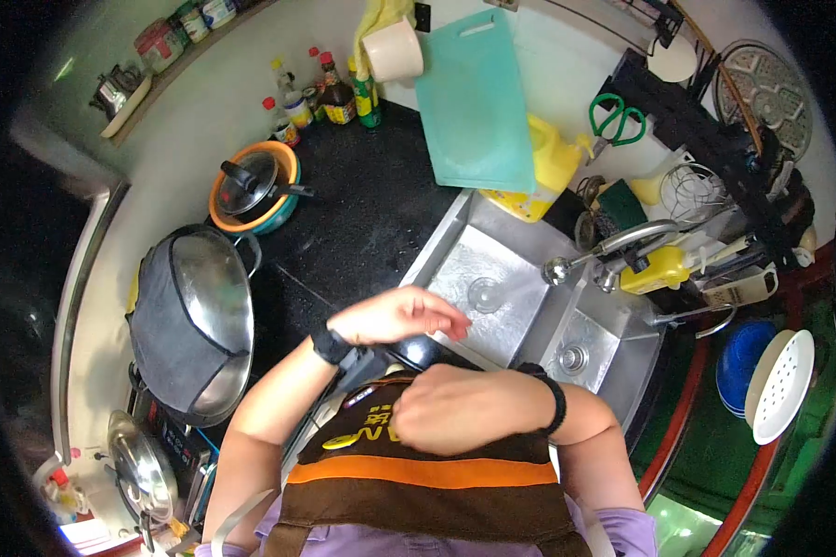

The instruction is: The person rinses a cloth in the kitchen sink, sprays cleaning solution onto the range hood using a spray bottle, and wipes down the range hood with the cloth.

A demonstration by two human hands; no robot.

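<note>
My left hand (404,316), with a black watch (331,346) on its wrist, reaches across in front of the apron near the sink's front edge. Its fingers are loosely stretched and hold nothing that I can see. Close to my body, my right hand (446,408) is bent over the brown apron (418,515) with the orange stripe. The back of that hand faces up and its fingers are turned under, so what they do is hidden. Beyond both hands lies the steel double sink (492,251), with water on the floor of the left basin.
A large lidded wok (215,306) with a dark cloth stands left, near stacked bowls (293,167) with a small lidded pot. A teal cutting board (474,102) leans at the back beside a yellow jug (550,172). The faucet (613,246) arches over the sink; dish racks hang right.
</note>
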